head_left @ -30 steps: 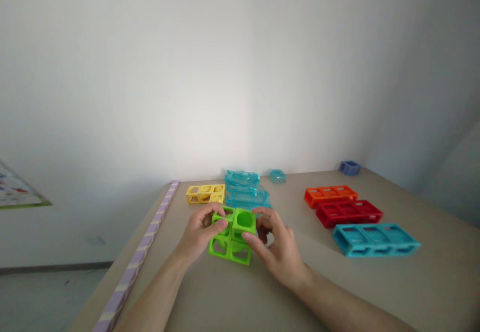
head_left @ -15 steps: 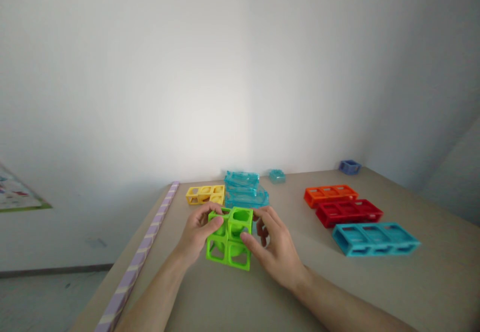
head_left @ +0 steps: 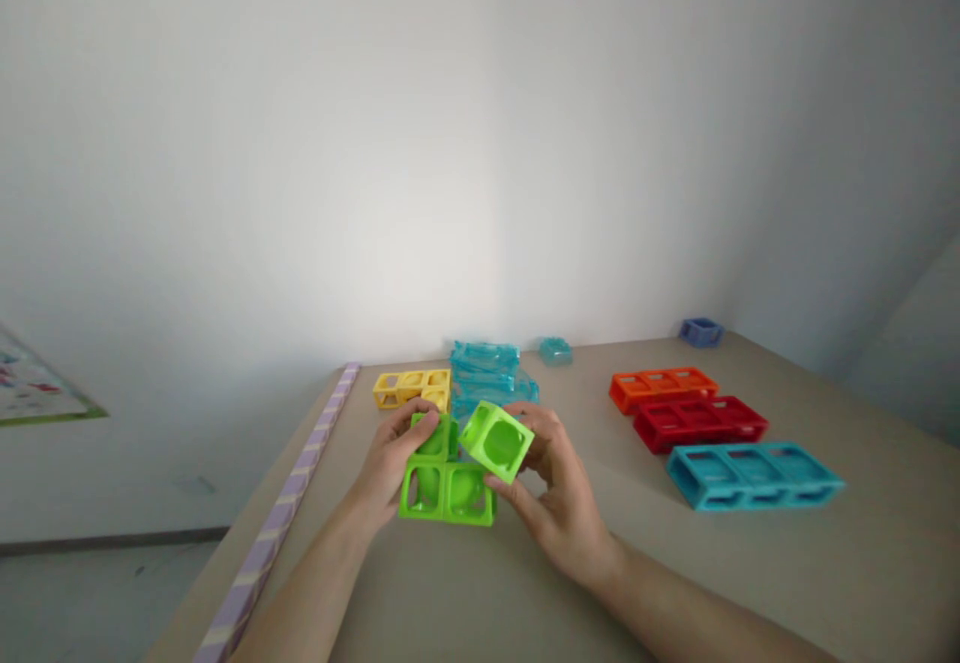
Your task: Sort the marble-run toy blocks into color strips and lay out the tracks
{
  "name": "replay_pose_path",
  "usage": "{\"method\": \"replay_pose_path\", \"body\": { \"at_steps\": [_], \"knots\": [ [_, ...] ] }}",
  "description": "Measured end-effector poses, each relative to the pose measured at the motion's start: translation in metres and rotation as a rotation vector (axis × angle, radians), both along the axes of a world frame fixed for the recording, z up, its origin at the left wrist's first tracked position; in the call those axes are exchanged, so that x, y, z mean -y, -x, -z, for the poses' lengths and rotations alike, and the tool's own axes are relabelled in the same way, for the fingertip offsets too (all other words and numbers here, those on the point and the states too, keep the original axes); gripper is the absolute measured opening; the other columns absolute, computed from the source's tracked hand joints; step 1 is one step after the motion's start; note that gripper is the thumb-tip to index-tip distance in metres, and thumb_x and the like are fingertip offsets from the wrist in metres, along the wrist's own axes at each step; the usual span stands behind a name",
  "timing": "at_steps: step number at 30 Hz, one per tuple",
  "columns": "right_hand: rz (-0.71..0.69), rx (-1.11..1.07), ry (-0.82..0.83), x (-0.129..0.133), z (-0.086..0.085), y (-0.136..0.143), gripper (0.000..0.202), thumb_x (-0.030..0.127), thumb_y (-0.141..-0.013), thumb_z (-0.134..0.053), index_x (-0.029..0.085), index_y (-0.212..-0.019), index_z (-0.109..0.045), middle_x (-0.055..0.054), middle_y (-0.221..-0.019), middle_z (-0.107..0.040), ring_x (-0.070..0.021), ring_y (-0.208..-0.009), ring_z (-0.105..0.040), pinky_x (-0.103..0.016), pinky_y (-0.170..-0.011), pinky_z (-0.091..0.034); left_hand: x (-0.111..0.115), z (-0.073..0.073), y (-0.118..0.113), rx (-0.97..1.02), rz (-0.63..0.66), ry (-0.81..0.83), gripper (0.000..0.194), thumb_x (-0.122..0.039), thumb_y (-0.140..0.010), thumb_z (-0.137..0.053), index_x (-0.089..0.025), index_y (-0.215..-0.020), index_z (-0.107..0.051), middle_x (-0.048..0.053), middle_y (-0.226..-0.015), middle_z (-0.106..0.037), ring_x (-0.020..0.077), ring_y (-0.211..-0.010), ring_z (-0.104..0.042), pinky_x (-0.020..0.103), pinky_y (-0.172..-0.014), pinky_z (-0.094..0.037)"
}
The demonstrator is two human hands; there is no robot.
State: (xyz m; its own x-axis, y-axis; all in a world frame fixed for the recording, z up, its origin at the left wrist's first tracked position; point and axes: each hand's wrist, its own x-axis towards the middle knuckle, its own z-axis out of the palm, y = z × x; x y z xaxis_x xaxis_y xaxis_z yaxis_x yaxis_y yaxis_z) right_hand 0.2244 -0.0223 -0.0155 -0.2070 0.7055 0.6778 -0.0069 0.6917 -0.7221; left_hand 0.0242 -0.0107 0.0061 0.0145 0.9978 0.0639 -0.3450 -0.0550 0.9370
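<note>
My left hand (head_left: 390, 458) grips an L-shaped green block (head_left: 448, 492) made of open-framed cubes, thumb on its upper cube. In my right hand (head_left: 551, 478) a single green cube (head_left: 499, 443) is pinched between thumb and fingers, tilted, with a round hollow in the face toward me. The cube is at the upper right corner of the L-shaped block; whether the two touch there I cannot tell. Both pieces are held up over the near middle of the table.
Behind my hands lie a yellow block (head_left: 411, 384) and clear teal pieces (head_left: 491, 383), with a small teal piece (head_left: 555, 350) farther back. At right are orange (head_left: 664, 386), red (head_left: 701, 421) and blue (head_left: 754, 476) three-cell blocks. A purple-blue cube (head_left: 701, 332) stands far right. Striped edging (head_left: 285, 503) runs along the left edge.
The green cube at the upper right has come away from the other green cubes and is turned in my right hand. The L-shaped remainder has shifted slightly left in my left hand.
</note>
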Motion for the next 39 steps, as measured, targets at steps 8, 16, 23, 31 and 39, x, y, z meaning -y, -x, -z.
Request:
{"method": "replay_pose_path", "body": {
  "at_steps": [8, 16, 23, 31, 39],
  "knots": [
    [0.065, -0.198, 0.15, -0.01, 0.01, 0.006, 0.047, 0.024, -0.09, -0.06, 0.029, -0.128, -0.034, -0.009, -0.117, -0.053, -0.0189, -0.094, -0.063, -0.028, -0.064, -0.059, 0.003, -0.006, 0.003, 0.066, -0.001, 0.051, 0.029, -0.038, -0.071, -0.076, -0.019, -0.084, -0.058, -0.003, -0.062, -0.061, 0.0123, -0.049, -0.059, 0.022, -0.047, -0.048],
    [0.151, 0.187, -0.074, -0.013, 0.003, -0.001, 0.043, 0.001, -0.082, -0.048, 0.027, -0.115, -0.051, -0.008, -0.12, -0.05, -0.0199, -0.106, -0.057, -0.029, -0.076, -0.057, 0.003, -0.004, 0.001, 0.049, 0.074, 0.004, 0.026, -0.036, -0.072, -0.075, -0.017, -0.079, -0.06, -0.002, -0.063, -0.06, 0.012, -0.053, -0.059, 0.023, -0.051, -0.048],
    [0.118, 0.289, -0.198, -0.009, -0.002, 0.0, 0.046, 0.0, -0.086, -0.039, 0.028, -0.117, -0.057, -0.01, -0.123, -0.049, -0.0203, -0.11, -0.056, -0.036, -0.09, -0.054, 0.003, -0.002, -0.004, -0.015, 0.05, 0.025, 0.026, -0.036, -0.071, -0.076, -0.016, -0.079, -0.061, 0.0, -0.067, -0.063, 0.0128, -0.056, -0.06, 0.022, -0.053, -0.047],
    [0.029, 0.187, -0.083, -0.004, -0.003, -0.004, 0.057, 0.006, -0.087, -0.041, 0.029, -0.139, -0.038, -0.011, -0.133, -0.045, -0.0222, -0.116, -0.053, -0.039, -0.091, -0.054, 0.003, -0.002, -0.002, -0.007, 0.031, -0.002, 0.027, -0.038, -0.072, -0.075, -0.018, -0.079, -0.058, -0.002, -0.066, -0.061, 0.0121, -0.054, -0.058, 0.023, -0.051, -0.047],
    [-0.095, 0.235, 0.181, -0.004, 0.0, -0.001, 0.049, 0.026, -0.095, -0.046, 0.026, -0.142, -0.03, -0.007, -0.108, -0.063, -0.0177, -0.087, -0.063, -0.035, -0.079, -0.056, 0.002, 0.007, 0.0, -0.204, -0.082, -0.199, 0.029, -0.031, -0.073, -0.075, -0.019, -0.072, -0.049, -0.001, -0.088, -0.061, 0.0133, -0.078, -0.058, 0.022, -0.065, -0.047]
  ]
}}
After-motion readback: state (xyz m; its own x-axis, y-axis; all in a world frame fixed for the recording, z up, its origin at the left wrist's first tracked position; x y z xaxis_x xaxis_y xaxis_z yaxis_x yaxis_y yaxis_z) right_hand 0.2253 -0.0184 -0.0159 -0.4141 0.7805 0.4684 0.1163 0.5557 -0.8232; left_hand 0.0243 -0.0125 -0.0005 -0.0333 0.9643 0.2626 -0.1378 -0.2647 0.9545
